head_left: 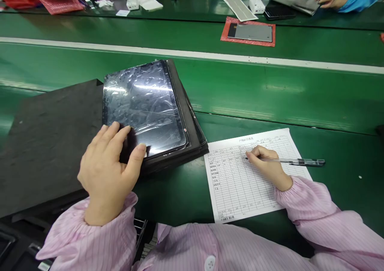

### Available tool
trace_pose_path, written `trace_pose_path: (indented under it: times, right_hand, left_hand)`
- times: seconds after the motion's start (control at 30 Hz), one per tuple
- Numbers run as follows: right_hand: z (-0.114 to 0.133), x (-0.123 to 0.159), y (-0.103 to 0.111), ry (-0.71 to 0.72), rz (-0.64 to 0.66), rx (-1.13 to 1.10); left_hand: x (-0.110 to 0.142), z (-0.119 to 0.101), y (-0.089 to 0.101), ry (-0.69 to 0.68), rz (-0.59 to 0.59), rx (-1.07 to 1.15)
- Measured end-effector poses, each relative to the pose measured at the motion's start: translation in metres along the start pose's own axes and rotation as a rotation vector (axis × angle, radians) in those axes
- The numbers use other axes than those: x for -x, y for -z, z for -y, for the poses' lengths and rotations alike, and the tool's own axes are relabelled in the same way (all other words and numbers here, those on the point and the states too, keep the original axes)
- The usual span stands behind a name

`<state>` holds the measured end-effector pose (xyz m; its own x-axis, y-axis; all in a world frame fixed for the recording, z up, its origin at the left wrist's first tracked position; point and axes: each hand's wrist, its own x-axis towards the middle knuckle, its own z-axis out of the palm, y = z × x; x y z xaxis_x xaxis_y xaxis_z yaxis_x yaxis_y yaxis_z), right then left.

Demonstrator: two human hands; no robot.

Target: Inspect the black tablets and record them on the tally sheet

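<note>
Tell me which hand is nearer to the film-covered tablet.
Left. The left hand rests on the near edge of the tablet, fingers touching its screen. The right hand is off to the tablet's right, holding a pen on the printed form.

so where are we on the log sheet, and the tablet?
Done: a few cells in the sheet's top rows carry handwriting. In hand: right hand holds the pen, tip on an upper row; left hand rests on the film-covered tablet atop a stack of dark cases. Left: most rows are blank.
</note>
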<state>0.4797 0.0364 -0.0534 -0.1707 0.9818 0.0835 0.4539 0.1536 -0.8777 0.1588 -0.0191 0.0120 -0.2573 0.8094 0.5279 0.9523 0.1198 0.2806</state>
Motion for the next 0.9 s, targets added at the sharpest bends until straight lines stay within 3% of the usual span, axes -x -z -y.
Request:
trace_pose_path:
  times: [0.57,0.9]
  right_hand:
    - [0.0068,-0.0004,-0.0091,0.201,-0.020,0.109]
    - [0.0061,0.0005,-0.0104,0.215,0.000,0.130]
  left_hand:
    - [-0.0006,-0.0004,0.0012,0.035,0.027,-0.011]
    - [0.0007,0.0003,0.0008,0.039,0.036,-0.001]
